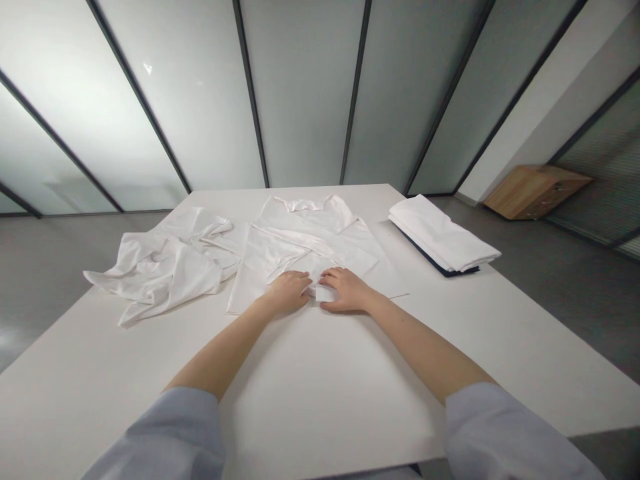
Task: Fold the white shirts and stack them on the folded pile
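Note:
A white shirt lies spread on the table in front of me, its collar at the far end. Its sleeves appear folded in across the body, with creases running over the middle. At the shirt's near edge, my left hand is closed on the white cloth, fingers curled and pointing inward. My right hand faces it from the other side, thumb and fingers around a small white flap that looks like a cuff. Only a narrow gap separates the fingertips. The hands partly hide the cloth beneath them.
A crumpled white garment lies on the left of the white table. To the right is a stack of folded white cloth over a dark folded piece. A wooden cabinet stands on the floor beyond.

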A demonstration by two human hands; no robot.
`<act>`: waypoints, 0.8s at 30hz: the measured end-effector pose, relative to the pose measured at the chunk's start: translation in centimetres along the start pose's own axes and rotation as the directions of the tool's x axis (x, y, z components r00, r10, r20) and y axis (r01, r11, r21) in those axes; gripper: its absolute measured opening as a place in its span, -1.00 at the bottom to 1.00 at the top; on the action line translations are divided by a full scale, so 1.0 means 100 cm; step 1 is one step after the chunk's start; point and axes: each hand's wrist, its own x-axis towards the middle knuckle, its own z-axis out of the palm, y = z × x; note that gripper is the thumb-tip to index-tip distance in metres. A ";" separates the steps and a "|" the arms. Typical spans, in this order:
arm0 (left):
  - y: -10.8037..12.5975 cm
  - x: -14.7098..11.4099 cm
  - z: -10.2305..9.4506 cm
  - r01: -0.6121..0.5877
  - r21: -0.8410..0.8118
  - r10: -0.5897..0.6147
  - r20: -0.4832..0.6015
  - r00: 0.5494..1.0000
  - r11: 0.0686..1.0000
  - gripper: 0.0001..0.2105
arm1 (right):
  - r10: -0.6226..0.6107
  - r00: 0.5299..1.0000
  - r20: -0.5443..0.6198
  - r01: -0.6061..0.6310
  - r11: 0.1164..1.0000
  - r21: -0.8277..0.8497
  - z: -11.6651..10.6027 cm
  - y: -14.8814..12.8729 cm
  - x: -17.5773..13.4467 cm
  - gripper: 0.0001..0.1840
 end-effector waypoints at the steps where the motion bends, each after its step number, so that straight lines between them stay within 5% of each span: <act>1: 0.002 -0.001 -0.001 0.006 0.022 -0.007 0.020 1.000 1.000 -0.62 | -0.004 1.000 0.000 0.004 1.000 -0.006 0.000 0.001 0.000 -0.48; 6: 0.006 -0.008 -0.005 0.031 0.093 -0.038 0.080 0.996 0.995 -0.45 | 0.021 1.000 0.008 -0.021 0.999 -0.048 0.001 0.007 0.001 -0.58; 10: 0.001 -0.009 -0.007 0.142 0.145 -0.143 0.002 0.990 0.979 -0.44 | 0.132 0.991 -0.007 -0.132 0.981 -0.141 -0.001 0.009 0.000 -0.52; 17: -0.025 -0.008 -0.017 0.477 0.106 -0.447 -0.218 0.867 0.873 -0.60 | 0.419 0.883 -0.211 -0.462 0.855 -0.236 -0.010 0.024 -0.003 -0.40; 20: -0.034 -0.011 -0.017 0.538 0.081 -0.500 -0.275 0.821 0.839 -0.63 | 0.435 0.865 -0.249 -0.485 0.851 -0.201 -0.009 0.036 -0.005 -0.43; 24: -0.041 -0.013 -0.010 0.524 0.065 -0.510 -0.150 0.847 0.849 -0.60 | 0.424 0.887 -0.184 -0.452 0.879 -0.153 -0.004 0.048 -0.006 -0.37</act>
